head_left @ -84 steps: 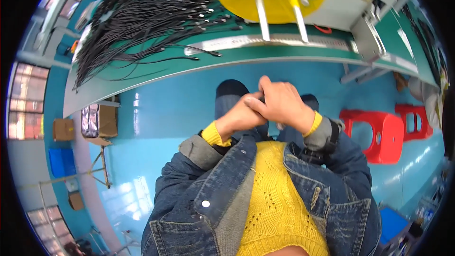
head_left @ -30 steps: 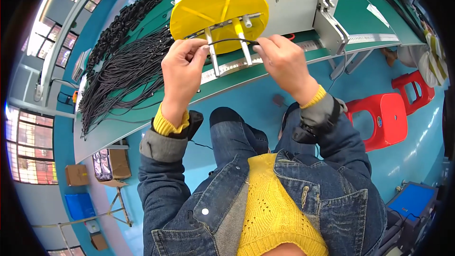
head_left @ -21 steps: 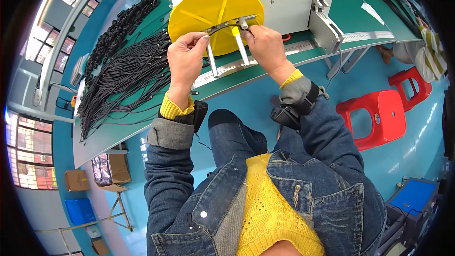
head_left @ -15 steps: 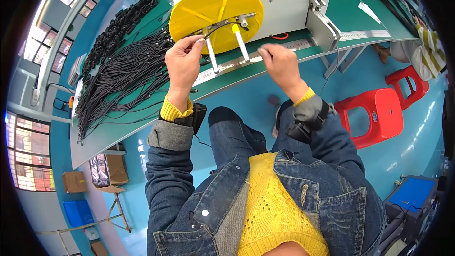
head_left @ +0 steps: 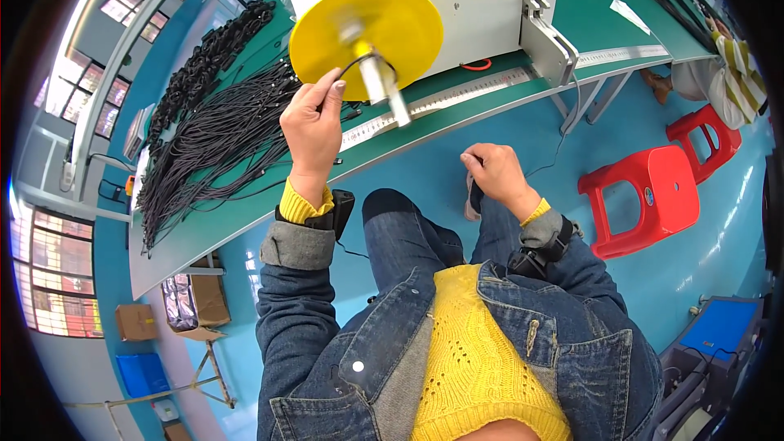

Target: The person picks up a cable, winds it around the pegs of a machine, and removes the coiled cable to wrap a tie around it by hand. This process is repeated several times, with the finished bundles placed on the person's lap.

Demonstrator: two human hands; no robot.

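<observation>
My left hand [head_left: 313,126] pinches a thin black cable [head_left: 351,64] between thumb and forefinger. The cable runs up onto the rods [head_left: 377,82] that stick out from a round yellow disc [head_left: 416,33]. The disc is on the front of a white machine [head_left: 469,16]. Motion blurs the rods and the disc's hub. Lower and to the right, my right hand [head_left: 500,173] hangs over the floor in front of the table edge. Its fingers are curled in, and nothing shows in them.
Black cables [head_left: 220,126] lie bundled on the green table [head_left: 245,188], left of the machine. A ruler strip [head_left: 433,106] follows its front edge. A metal bracket [head_left: 549,49] juts from the machine's right side. Red stools [head_left: 645,200] stand at right, near a person in striped clothing [head_left: 739,73].
The disc and rods have turned and now blur. My right hand has dropped down away from the table edge. My left hand stays beside the disc, still pinching the cable.
</observation>
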